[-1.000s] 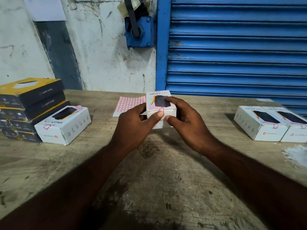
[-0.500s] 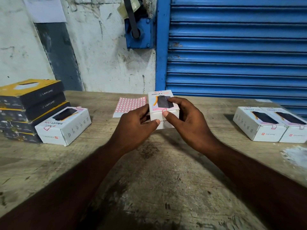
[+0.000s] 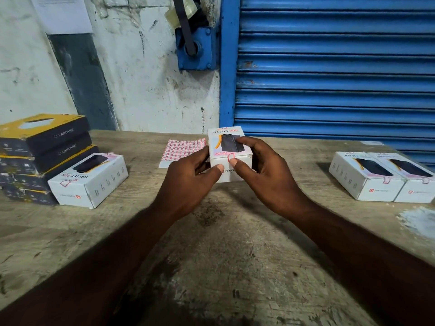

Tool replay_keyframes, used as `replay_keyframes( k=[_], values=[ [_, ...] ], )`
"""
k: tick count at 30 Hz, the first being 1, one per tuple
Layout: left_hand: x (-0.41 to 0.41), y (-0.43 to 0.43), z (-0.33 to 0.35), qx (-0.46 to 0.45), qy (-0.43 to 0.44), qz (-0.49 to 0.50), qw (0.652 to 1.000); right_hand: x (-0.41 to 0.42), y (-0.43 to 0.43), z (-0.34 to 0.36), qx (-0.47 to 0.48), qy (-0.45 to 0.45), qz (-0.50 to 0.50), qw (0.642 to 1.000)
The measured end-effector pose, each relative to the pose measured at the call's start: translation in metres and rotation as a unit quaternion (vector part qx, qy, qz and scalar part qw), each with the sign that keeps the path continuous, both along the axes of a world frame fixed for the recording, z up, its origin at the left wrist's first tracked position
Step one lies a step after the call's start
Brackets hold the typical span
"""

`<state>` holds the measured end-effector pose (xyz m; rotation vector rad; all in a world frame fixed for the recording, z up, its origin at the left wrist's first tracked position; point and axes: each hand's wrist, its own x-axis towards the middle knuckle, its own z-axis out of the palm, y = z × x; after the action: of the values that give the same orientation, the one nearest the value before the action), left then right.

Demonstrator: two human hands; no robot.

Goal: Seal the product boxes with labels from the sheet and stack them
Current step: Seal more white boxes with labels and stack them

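A white "Halley 20K" product box stands at the table's middle, gripped between both hands. My left hand holds its left side, thumb on the front face. My right hand wraps its right side, thumb pressing just under a red-edged label folded over the box's top front edge. The label sheet, a grid of red-bordered stickers, lies flat behind my left hand.
A sealed white box lies at the left beside a stack of black-and-yellow Lapcare boxes. Two white boxes with labels sit side by side at the right. A blue roller shutter rises behind the wooden table.
Both thumbs slid from the box's top edge down onto its front face, and the label now shows folded over the edge. The box stays in place.
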<state>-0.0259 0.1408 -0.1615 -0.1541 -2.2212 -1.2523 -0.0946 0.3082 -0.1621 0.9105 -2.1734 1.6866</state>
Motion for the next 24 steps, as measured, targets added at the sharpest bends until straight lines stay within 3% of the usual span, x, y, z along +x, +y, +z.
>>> replay_keyframes(
  k=[6,13,24],
  values=[
    [0.0008,0.0028,0.0005,0.013,0.017,0.015,1.000,-0.0004,0.0018,-0.0025,0.026,0.011,0.027,0.999],
    [0.0027,0.0073,0.0011,0.016,0.054,0.039,0.998,0.0029,0.0013,-0.0005,-0.011,-0.019,0.067,0.997],
    [0.0001,0.0000,-0.0025,0.006,0.038,0.000,0.999,0.0048,0.0009,0.0032,-0.024,0.016,0.031,0.999]
  ],
)
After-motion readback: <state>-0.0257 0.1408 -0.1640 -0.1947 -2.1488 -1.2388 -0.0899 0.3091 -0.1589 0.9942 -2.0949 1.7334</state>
